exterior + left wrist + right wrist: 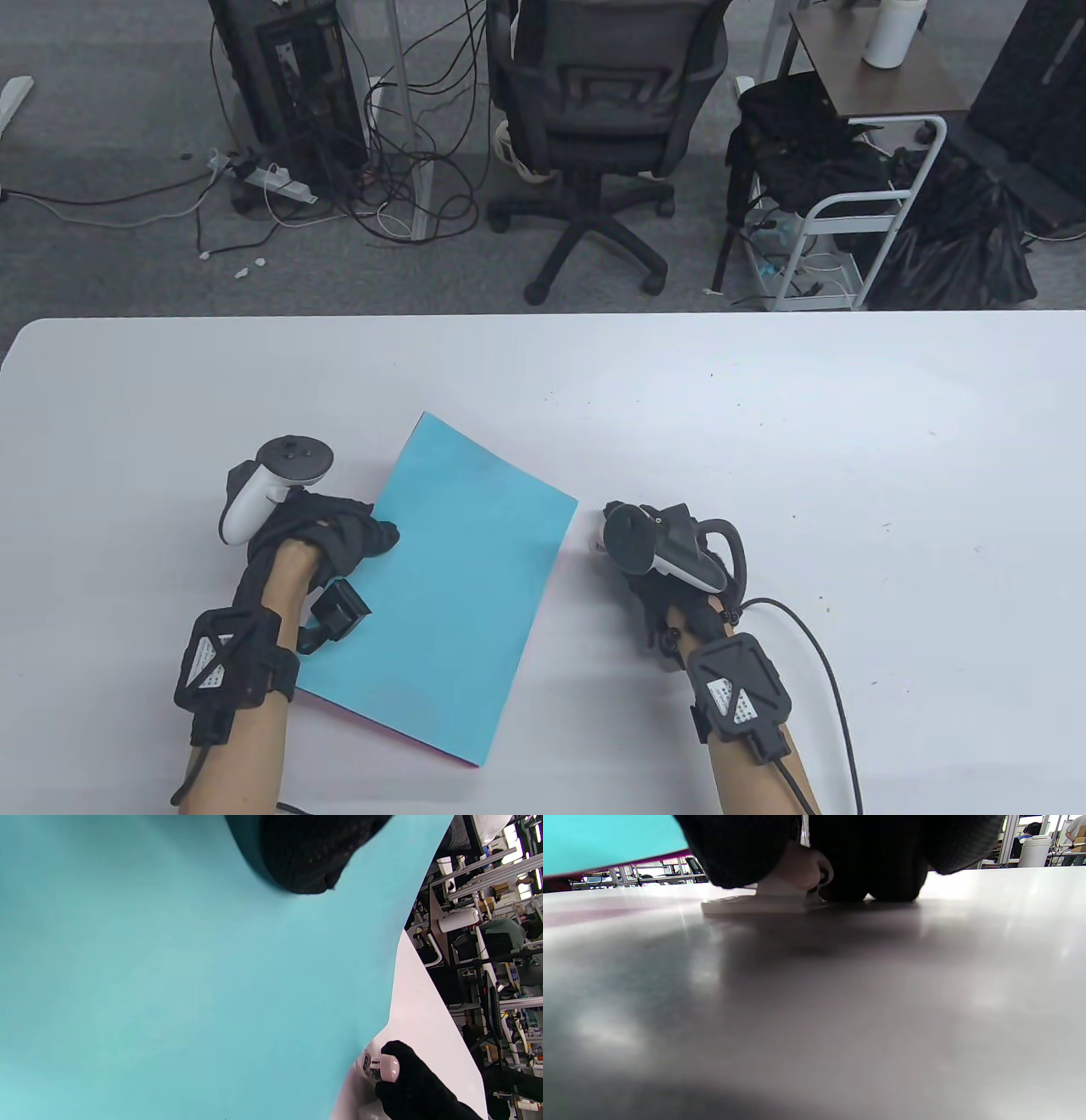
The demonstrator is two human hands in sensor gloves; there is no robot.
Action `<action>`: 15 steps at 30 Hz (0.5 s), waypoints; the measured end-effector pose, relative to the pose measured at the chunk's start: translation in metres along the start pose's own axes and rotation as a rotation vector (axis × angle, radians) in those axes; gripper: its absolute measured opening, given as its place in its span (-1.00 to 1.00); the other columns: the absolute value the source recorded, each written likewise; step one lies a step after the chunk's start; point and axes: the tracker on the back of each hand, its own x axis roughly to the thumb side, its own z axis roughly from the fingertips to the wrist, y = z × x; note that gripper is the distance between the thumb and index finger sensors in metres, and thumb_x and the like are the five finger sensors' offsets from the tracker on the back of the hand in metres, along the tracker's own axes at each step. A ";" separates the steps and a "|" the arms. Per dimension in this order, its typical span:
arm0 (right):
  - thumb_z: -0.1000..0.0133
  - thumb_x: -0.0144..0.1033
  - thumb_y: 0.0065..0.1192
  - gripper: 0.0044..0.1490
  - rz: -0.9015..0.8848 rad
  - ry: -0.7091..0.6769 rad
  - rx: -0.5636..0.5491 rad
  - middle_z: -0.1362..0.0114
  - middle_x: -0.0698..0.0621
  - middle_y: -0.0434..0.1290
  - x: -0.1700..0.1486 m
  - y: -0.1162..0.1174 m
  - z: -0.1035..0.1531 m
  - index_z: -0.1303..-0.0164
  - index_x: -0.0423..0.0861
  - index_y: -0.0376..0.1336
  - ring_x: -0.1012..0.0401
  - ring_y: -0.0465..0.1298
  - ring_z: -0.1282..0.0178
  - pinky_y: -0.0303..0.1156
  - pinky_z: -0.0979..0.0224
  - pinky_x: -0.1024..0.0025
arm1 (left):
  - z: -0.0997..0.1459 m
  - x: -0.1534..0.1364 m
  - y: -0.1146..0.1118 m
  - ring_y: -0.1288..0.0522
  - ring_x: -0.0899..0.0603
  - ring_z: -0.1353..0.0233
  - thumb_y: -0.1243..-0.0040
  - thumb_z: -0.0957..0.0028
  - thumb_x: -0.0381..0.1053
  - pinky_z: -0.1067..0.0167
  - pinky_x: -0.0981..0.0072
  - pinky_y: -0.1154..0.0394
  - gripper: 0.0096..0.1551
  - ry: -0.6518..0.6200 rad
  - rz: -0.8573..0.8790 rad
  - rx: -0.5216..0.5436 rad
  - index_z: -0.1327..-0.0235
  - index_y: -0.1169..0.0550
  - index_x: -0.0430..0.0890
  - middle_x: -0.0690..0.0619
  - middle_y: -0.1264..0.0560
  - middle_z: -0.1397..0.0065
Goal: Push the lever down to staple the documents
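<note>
A stack of papers [462,577], blue on top with a pink sheet showing at its lower edge, lies on the white table [806,424]. My left hand [356,535] holds the stack at its left edge, with a fingertip [305,861] on top of the blue sheet [169,976]. My right hand [636,573] grips a small pale stapler [595,541] just beside the stack's right corner. The right wrist view shows my gloved fingers [882,857] closed over the stapler [780,893], which sits on the table. The blue sheet's corner [606,840] is raised above the table there. The left wrist view shows the stapler [384,1068] in my right hand [418,1090].
An office chair [594,127], a computer tower with cables [297,85], and a white cart with black bags [848,212] stand on the floor beyond the table's far edge.
</note>
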 end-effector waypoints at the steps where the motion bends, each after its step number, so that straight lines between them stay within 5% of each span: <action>1: -0.12 -0.19 0.21 -0.23 0.000 0.000 0.000 -0.50 -0.29 0.36 0.000 0.000 0.000 -0.56 -0.10 0.12 -0.28 0.45 -0.44 0.36 -0.46 -0.26 | -0.001 0.000 -0.001 -0.76 -0.29 -0.02 -0.22 -0.25 -0.14 -0.04 -0.32 -0.62 -0.57 0.002 -0.002 -0.007 -0.26 -0.65 -0.31 -0.25 -0.76 -0.11; 15: -0.12 -0.20 0.21 -0.23 -0.001 0.001 0.004 -0.51 -0.29 0.35 0.000 0.000 0.000 -0.57 -0.10 0.12 -0.28 0.44 -0.44 0.35 -0.46 -0.26 | -0.009 0.009 -0.012 -0.75 -0.30 -0.03 -0.22 -0.25 -0.14 -0.04 -0.33 -0.61 -0.57 0.023 -0.052 -0.059 -0.26 -0.65 -0.31 -0.26 -0.76 -0.11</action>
